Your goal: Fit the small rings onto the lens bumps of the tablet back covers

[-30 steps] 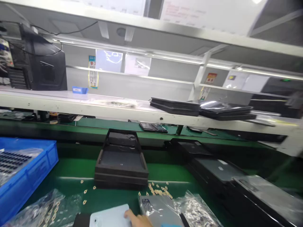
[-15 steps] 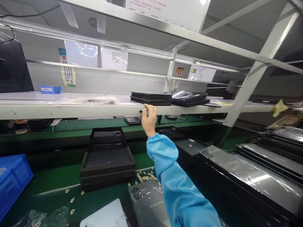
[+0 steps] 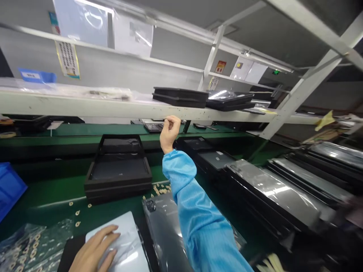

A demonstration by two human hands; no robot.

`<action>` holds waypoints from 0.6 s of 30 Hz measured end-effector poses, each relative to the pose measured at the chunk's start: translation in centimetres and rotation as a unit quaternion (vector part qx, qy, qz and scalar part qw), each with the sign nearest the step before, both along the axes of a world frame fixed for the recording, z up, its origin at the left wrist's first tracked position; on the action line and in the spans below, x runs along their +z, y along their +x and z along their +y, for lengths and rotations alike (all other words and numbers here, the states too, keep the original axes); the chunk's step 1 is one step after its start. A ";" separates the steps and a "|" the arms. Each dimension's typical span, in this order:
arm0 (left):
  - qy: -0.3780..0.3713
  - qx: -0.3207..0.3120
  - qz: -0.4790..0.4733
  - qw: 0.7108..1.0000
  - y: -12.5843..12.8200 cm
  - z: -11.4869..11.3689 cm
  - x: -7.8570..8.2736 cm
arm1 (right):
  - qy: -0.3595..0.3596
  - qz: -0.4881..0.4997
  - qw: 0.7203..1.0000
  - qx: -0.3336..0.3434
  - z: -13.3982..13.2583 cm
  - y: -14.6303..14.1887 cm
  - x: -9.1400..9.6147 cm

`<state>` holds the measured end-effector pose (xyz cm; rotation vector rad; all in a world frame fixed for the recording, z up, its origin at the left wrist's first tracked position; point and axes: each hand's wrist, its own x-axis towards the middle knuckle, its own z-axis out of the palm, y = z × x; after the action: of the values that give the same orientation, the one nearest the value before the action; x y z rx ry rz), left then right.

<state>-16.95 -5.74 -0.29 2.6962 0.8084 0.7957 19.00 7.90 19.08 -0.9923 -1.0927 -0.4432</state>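
My right hand point(image 3: 170, 133), in a blue sleeve, is raised just below the front edge of the white shelf point(image 3: 119, 109). Its fingers are closed in a pinch; whatever they may hold is too small to make out. At the lower left, my left hand point(image 3: 96, 251) lies with its fingers apart on a pale blue tablet point(image 3: 127, 241). A dark grey tablet point(image 3: 163, 223) in clear film sits beside it, partly hidden by my right sleeve. Small pale ring-shaped tabs point(image 3: 161, 189) are scattered on the green bench behind it.
Black trays point(image 3: 119, 170) are stacked ahead on the green bench. Rows of filmed tablets point(image 3: 272, 189) stand on the right. A blue bin point(image 3: 10, 189) is at the left, with clear bags of tabs point(image 3: 31, 245) below. Black trays point(image 3: 180, 96) also rest on the shelf.
The view has tipped downward. My left hand has come into view onto the pale blue tablet. My right hand has dropped from the shelf edge to below it, fingers drawn together.
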 end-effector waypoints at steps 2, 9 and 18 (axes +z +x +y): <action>-0.047 -0.024 0.024 0.998 2.8 0.9 1.4 | -0.073 -0.001 0.996 0.047 -2.4 -0.7 -2.4; -0.175 -0.056 0.168 0.968 13.5 4.9 0.1 | -0.353 -0.027 0.919 0.172 -13.2 -1.6 -14.1; -0.277 0.127 0.267 0.914 19.3 8.5 -2.9 | -0.481 -0.022 0.861 0.165 -13.7 0.9 -23.8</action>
<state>2.40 2.72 -3.21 2.3077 1.2863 -0.1622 19.85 -5.81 -4.77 -1.6141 -1.5294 0.4350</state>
